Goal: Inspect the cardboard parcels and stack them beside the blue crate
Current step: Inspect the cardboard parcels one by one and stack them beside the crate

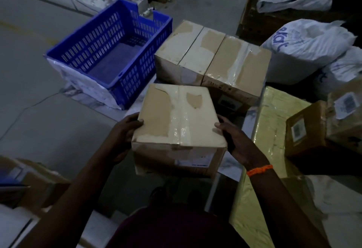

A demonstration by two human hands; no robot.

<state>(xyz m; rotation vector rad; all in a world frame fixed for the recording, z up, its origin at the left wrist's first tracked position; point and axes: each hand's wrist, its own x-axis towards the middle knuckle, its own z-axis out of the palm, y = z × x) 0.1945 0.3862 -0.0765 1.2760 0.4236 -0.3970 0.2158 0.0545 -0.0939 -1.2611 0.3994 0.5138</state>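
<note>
Left hand and right hand clasp opposite sides of a taped cardboard parcel, fingers curled around its edges, arms extended forward.

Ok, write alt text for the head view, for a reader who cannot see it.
A left hand and right hand grip a taped cardboard parcel by its sides. Beyond it, two more parcels sit side by side to the right of a blue crate, with white sacks further right.
</note>
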